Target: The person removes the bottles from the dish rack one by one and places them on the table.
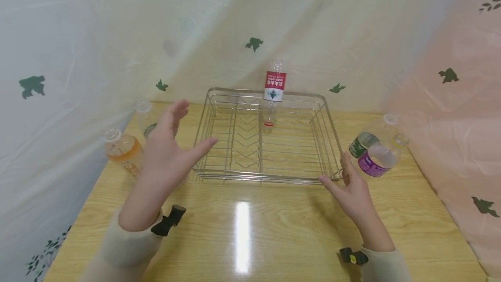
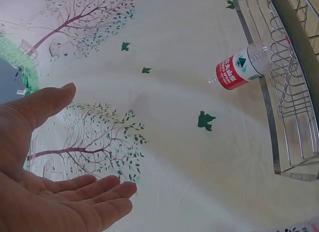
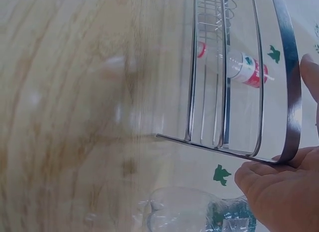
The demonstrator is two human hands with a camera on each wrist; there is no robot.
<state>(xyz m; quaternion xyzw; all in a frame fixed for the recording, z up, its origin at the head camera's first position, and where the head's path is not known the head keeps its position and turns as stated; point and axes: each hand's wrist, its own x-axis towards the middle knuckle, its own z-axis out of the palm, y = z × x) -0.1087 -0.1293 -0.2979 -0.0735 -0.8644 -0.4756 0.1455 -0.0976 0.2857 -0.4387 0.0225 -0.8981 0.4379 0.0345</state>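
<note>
A silver wire dish rack (image 1: 289, 176) stands on the wooden table. Inside it a clear plastic bottle with a red and white label (image 1: 275, 85) is upside down, red cap at the bottom, leaning at the back rim. My right hand (image 1: 353, 190) holds the rack's front right corner, thumb on the front rim and fingers at the side. In the right wrist view, the fingers (image 3: 279, 192) meet the rack's rim (image 3: 294, 92). Raised left of the rack, my left hand (image 1: 166, 153) holds nothing, its thumb and fingers spread apart.
Left of the rack stand an orange-labelled bottle (image 1: 129, 153) and a clear bottle (image 1: 145, 114), partly behind my left hand. Beyond the right hand are a green-labelled bottle (image 1: 362, 142) and a purple-labelled bottle (image 1: 373, 162). A leaf-patterned curtain (image 1: 219, 47) hangs behind the table (image 1: 285, 225).
</note>
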